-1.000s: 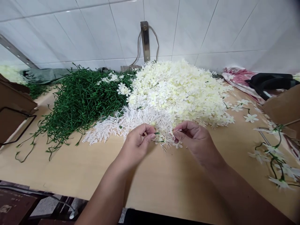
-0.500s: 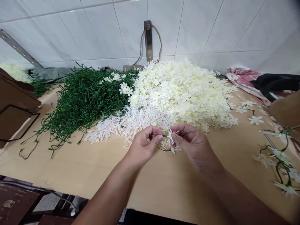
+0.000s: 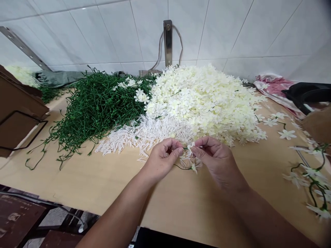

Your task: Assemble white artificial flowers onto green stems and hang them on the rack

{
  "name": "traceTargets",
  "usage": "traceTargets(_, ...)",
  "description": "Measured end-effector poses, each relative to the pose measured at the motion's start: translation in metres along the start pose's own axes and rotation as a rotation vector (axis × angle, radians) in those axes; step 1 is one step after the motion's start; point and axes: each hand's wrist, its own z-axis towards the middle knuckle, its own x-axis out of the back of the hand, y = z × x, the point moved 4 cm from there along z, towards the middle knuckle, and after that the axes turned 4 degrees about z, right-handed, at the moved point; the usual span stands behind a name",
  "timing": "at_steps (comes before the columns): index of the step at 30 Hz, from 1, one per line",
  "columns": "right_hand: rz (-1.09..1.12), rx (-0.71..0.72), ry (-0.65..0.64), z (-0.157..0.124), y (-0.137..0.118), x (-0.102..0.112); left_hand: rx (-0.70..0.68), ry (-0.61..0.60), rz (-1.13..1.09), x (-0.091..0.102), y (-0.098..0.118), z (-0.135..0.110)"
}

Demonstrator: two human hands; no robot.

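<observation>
My left hand (image 3: 165,155) pinches a thin green plastic stem (image 3: 185,148) between thumb and fingertips. Facing it, my right hand (image 3: 213,155) is closed on a small white artificial flower (image 3: 190,148) at the stem's tip. A side branch of the stem hangs below the fingers, ending in another white flower (image 3: 193,167). Just behind both hands lies a heap of thin white plastic pins (image 3: 144,132). Farther back rise a large mound of loose cream-white flower heads (image 3: 207,96) and a tangled pile of green stems (image 3: 100,100).
Assembled flower sprays (image 3: 314,182) lie along the right side of the wooden table (image 3: 103,186). A cardboard box (image 3: 19,113) with a black wire frame stands at the left. Against the tiled wall are a metal bracket (image 3: 168,44), a pink-stained cloth (image 3: 276,88) and a black object (image 3: 310,93).
The view has shifted slightly, so everything sits a little to the right. My right fingers have moved over the flower, which now lies closer against the stem tip.
</observation>
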Motion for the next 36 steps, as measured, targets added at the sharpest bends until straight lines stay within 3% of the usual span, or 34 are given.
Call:
traceTargets(4, -0.007, -0.006, -0.013, 0.000, 0.001, 0.000, 0.032, -0.005, -0.030, -0.001, 0.002, 0.000)
traceTargets(13, -0.259, 0.173, -0.047, -0.006, -0.002, -0.003, 0.110, -0.022, -0.081, -0.003, -0.004, 0.002)
traceTargets(24, -0.251, 0.111, -0.152, -0.007, 0.004, -0.007, 0.128, -0.096, -0.149, -0.006, -0.006, 0.001)
traceTargets(36, 0.000, 0.033, -0.248, -0.002, 0.005, -0.006, 0.124, -0.149, -0.213, -0.006, -0.004, -0.004)
